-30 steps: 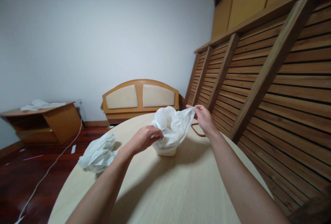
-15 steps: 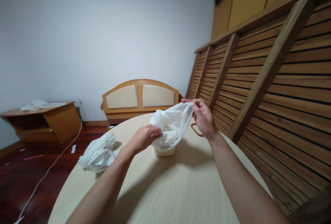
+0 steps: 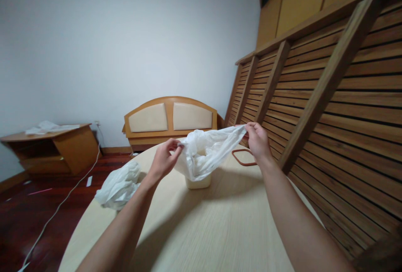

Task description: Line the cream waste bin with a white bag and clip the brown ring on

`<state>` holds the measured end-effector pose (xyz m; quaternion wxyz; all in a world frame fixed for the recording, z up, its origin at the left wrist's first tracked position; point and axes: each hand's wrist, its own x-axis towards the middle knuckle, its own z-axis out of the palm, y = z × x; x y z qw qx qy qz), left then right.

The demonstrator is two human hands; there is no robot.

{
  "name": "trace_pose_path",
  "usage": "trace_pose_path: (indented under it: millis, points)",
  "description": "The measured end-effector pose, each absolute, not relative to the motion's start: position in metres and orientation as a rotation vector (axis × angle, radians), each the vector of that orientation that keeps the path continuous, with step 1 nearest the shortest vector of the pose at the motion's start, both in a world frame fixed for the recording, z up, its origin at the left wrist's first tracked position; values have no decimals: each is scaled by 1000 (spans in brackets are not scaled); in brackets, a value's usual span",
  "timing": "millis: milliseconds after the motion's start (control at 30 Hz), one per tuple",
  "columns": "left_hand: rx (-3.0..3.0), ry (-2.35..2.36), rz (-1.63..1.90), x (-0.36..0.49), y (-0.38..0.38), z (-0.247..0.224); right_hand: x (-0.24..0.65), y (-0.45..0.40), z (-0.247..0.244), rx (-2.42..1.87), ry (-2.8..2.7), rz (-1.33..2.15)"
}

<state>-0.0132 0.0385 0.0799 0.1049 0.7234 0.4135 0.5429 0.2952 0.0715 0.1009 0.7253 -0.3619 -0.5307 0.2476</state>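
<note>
A thin white plastic bag (image 3: 209, 152) is stretched over a small cream bin (image 3: 198, 182) on the round table, its mouth spread wide. My left hand (image 3: 165, 157) pinches the bag's left edge. At the right, my right hand (image 3: 258, 140) grips the opposite edge, pulled up and outward. The bag hides the bin's upper part. Just below my right hand, a brown rounded frame (image 3: 244, 164) lies on the table.
A crumpled pile of white plastic bags (image 3: 121, 186) lies at the left edge of the pale table (image 3: 220, 230). Beyond are a headboard (image 3: 169, 117), a low wooden cabinet (image 3: 69, 146) and a slatted wooden frame (image 3: 314, 108) leaning at the right.
My left hand has moved left and up, my right hand slightly right. The bag is stretched wider between them, and more of the brown frame shows.
</note>
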Motion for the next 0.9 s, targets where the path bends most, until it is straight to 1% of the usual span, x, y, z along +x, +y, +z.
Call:
trace_pose_path:
  millis: [167,233,300,400,600,900]
  points:
    - [1620,1135,2098,-26,51,83,324,90,81,-1234,-1204,406]
    - [1492,1111,2250,-31,54,86,334,94,74,-1328,-1229,375]
    - [1414,1092,2330,-33,54,89,341,96,68,-1367,-1238,381]
    - [1356,1057,2346,-32,51,93,346,100,60,-1413,-1266,397]
    - [1375,982,2257,-25,45,96,352,107,51,-1472,-1338,373]
    - [1575,918,2196,-18,31,103,356,88,56,-1646,-1529,219]
